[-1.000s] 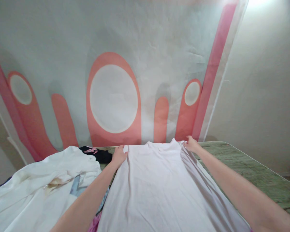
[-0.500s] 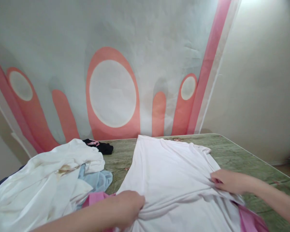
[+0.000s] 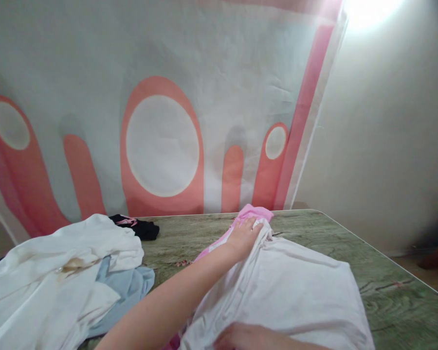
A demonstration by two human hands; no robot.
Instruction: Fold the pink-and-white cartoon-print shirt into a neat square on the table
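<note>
white garment (image 3: 306, 282) under spread left hand (image 3: 244, 239)

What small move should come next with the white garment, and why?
Probably the left hand should smooth the white garment's bunched side: creases gather between that hand and the right hand, while the cloth farther right lies flatter.

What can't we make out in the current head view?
Head view:
Right hand: cut off by bottom edge, grip unclear.
Pink cloth: full outline hidden by white cloth.
Light blue cloth: partly hidden by white heap.
Brownish shape: blurred, cut off by right edge.
</note>
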